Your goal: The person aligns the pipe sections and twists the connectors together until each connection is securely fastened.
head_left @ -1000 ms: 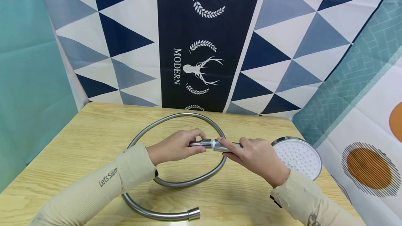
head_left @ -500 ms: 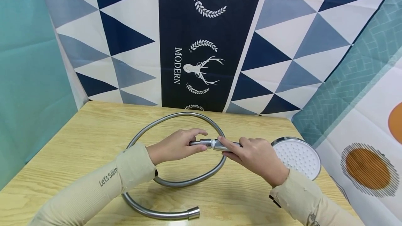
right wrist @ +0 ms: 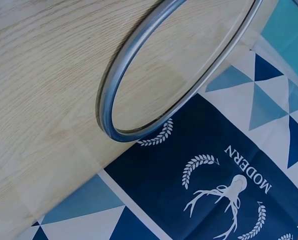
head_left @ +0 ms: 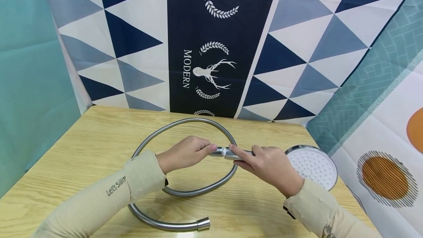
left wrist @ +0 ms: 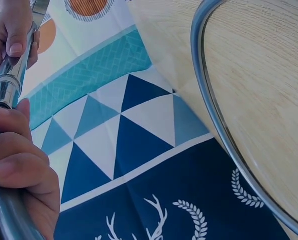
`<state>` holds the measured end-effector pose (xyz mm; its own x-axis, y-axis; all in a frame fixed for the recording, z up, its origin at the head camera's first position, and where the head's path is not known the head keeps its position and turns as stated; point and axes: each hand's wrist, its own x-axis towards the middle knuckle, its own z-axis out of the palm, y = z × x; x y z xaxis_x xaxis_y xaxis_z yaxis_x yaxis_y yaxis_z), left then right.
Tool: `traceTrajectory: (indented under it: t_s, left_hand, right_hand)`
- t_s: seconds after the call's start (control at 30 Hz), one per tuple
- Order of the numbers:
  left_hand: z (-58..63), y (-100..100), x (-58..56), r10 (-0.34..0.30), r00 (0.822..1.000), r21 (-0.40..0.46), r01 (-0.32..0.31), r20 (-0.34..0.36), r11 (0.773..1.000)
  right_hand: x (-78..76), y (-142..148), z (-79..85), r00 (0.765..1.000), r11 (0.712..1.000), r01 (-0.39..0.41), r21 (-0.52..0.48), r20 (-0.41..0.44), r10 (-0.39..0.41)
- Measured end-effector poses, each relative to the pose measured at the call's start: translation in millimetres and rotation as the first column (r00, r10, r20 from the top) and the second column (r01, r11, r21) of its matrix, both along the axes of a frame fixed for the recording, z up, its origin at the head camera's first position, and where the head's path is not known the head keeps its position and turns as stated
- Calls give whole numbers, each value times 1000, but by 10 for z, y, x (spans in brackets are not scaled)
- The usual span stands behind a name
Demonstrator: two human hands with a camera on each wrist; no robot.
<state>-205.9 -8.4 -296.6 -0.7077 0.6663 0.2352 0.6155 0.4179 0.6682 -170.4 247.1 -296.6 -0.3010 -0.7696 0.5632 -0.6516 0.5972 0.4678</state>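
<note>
My right hand (head_left: 269, 162) grips the chrome handle of a round shower head (head_left: 310, 166), its forefinger laid along the handle. The white nozzle face shows to the right of the wrist. My left hand (head_left: 186, 152) holds the end of a metal shower hose (head_left: 193, 194), fingers curled round it just behind its connector nut (head_left: 217, 152). In the left wrist view, the curled fingers (left wrist: 24, 170) wrap the hose. Nut and handle end meet in line, with a thin whitish ring between them. Whether the threads are engaged cannot be seen.
The hose lies looped on the wooden table (head_left: 99, 139), and its other end fitting (head_left: 203, 224) rests near the front edge. A patterned cloth (head_left: 211, 47) hangs behind the table. Teal cloth (head_left: 33, 65) hangs at the left.
My left hand's fingers were lifted and spread off the nut half a second ago; now they have closed round the hose end. My right hand and the shower head stay in place.
</note>
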Motion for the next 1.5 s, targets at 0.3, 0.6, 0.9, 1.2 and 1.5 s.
traceTrajectory:
  t_s: [0.3, 0.6, 0.9, 1.2, 1.5]
  left_hand:
    - [10, -36, -1, -40, 999, -2, 40, 33, 999]
    - [46, -56, -41, -71, 997, 20, 70, 9, 997]
    - [47, -59, -13, -93, 995, 3, 93, 36, 996]
    - [39, -39, -12, -118, 993, -21, 118, 9, 993]
    - [39, -9, 1, -129, 992, -36, 129, 4, 991]
  right_hand:
    - [1, 16, 1, 1000, 1000, -10, 4, -19, 10]
    - [18, 24, -35, 1000, 999, -12, 31, -19, 13]
    - [34, 26, 9, 1000, 1000, 2, 20, -25, -1]
    - [23, 49, 3, 1000, 1000, -9, -2, -29, 9]
    - [58, 26, 26, 1000, 1000, -16, 8, -16, 16]
